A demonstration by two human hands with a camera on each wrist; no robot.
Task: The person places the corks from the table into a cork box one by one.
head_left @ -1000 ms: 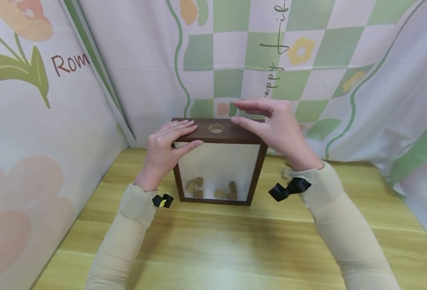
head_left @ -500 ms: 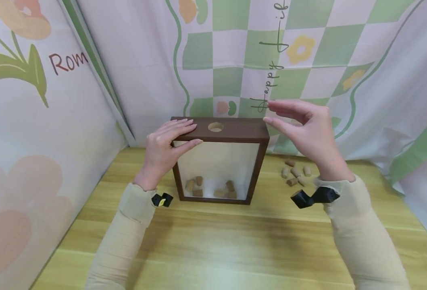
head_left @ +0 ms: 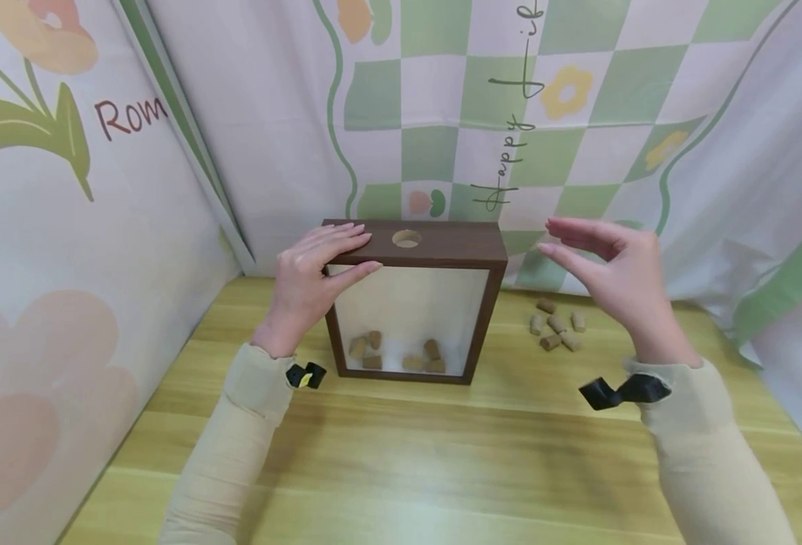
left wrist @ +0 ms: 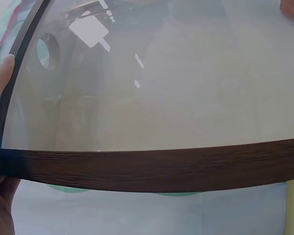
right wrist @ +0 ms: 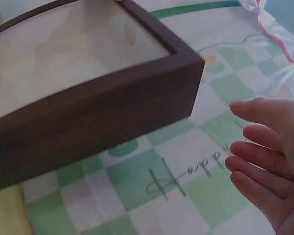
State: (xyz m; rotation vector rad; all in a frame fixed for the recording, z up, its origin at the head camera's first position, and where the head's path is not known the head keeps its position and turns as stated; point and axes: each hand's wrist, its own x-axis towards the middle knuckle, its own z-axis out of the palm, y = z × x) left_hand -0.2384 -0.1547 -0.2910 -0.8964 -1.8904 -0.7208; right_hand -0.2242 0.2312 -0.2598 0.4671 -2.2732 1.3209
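Observation:
A dark brown wooden shadow box (head_left: 496,303) with a clear front stands upright on the table; a round hole (head_left: 407,239) pierces its top. Several corks (head_left: 372,362) lie inside at the bottom. My left hand (head_left: 312,276) grips the box's upper left corner, fingers over the top and thumb along the front edge. In the left wrist view the thumb (left wrist: 2,81) rests on the dark frame. To the right of the box my right hand (head_left: 619,276) hovers, fingers relaxed and nothing between them. In the right wrist view this hand (right wrist: 272,152) is apart from the box's corner (right wrist: 193,73).
Several loose corks (head_left: 556,324) lie on the wooden table (head_left: 401,454) to the right of the box, below my right hand. A patterned curtain (head_left: 435,98) hangs close behind, and a printed side panel (head_left: 67,303) borders the table's left.
My right hand has moved right and down from over the box's top to beside it, uncovering the loose corks. My left hand has stayed on the box.

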